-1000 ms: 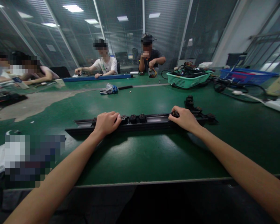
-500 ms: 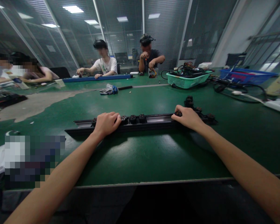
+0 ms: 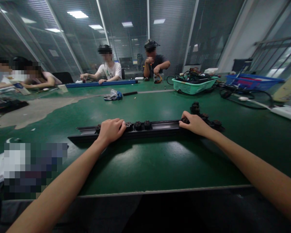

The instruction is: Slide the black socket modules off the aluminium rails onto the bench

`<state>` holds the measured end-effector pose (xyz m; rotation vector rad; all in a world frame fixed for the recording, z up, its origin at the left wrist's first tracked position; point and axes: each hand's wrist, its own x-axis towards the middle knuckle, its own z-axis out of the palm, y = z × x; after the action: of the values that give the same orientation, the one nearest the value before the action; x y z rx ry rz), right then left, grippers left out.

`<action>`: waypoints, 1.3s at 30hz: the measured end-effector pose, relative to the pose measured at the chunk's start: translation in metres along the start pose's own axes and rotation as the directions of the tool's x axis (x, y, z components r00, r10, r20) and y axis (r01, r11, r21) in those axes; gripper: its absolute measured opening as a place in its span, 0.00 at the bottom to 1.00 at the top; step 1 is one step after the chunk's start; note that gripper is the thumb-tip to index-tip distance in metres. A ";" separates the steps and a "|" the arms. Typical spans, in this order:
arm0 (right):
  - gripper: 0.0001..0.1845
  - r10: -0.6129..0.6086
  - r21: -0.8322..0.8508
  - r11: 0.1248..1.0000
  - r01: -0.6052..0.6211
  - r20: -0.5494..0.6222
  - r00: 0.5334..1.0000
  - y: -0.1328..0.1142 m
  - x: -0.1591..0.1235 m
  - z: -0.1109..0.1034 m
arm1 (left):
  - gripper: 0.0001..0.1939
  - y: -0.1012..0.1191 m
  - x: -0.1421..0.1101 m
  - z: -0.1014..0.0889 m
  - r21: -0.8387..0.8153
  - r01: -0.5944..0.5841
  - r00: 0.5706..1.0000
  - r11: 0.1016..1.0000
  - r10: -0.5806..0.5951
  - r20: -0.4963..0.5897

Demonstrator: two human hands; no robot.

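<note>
A long black rail (image 3: pixel 165 126) with an open channel along its top lies crosswise on the green table. Over its left part, my left hand (image 3: pixel 111 130) is closed with the fingers curled across the channel. Just right of those fingers, several round black socket modules (image 3: pixel 138 125) sit in the channel. At the right end, my right hand (image 3: pixel 195 122) pinches a black socket module (image 3: pixel 185 120) at the channel; whether it is seated there is hidden by the fingers. More loose black modules (image 3: pixel 195 106) lie beyond and to the right of that hand.
A green basket (image 3: pixel 194 86) of cables and a blue basket (image 3: pixel 254 83) stand at the back right. Near the middle lie gloves (image 3: pixel 113 95). A white power strip (image 3: pixel 285 111) is at right. Coworkers sit across the table, one behind a blue bar (image 3: pixel 102 83).
The view has shifted slightly. Both hands keep their places on the rail and module, with no clear movement of either.
</note>
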<state>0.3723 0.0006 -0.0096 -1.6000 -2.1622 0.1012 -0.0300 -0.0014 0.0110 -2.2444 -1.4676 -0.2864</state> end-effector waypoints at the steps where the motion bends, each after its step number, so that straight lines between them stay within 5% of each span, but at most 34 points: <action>1: 0.12 0.006 0.015 1.000 -0.005 -0.031 1.000 0.000 -0.002 0.002 | 0.27 0.000 0.000 0.000 0.001 -0.001 1.000 1.000 0.001 0.004; 15: 0.12 0.144 -0.029 0.989 -0.145 -0.049 0.988 0.020 -0.013 -0.007 | 0.28 -0.002 0.001 0.003 0.019 -0.009 1.000 1.000 0.009 -0.005; 27: 0.16 0.328 -0.251 0.922 -0.293 0.110 0.938 0.080 -0.022 -0.043 | 0.28 -0.004 0.000 0.004 0.002 -0.015 1.000 1.000 0.015 -0.003; 32: 0.18 0.487 -0.410 0.807 -0.424 0.057 0.872 0.113 -0.031 -0.061 | 0.28 -0.004 0.001 0.004 0.005 -0.012 1.000 1.000 0.012 0.003; 37: 0.22 0.678 -0.515 0.635 -0.576 0.015 0.734 0.163 -0.040 -0.069 | 0.28 -0.004 0.001 0.004 0.000 -0.012 1.000 1.000 0.012 0.009; 39: 0.22 0.688 -0.523 0.623 -0.581 0.013 0.726 0.182 -0.044 -0.066 | 0.28 -0.004 0.001 0.004 0.003 -0.013 1.000 1.000 0.013 0.007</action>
<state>0.5704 0.0056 -0.0213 -2.7374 -1.7046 -0.0721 -0.0339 0.0028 0.0086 -2.2540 -1.4553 -0.2730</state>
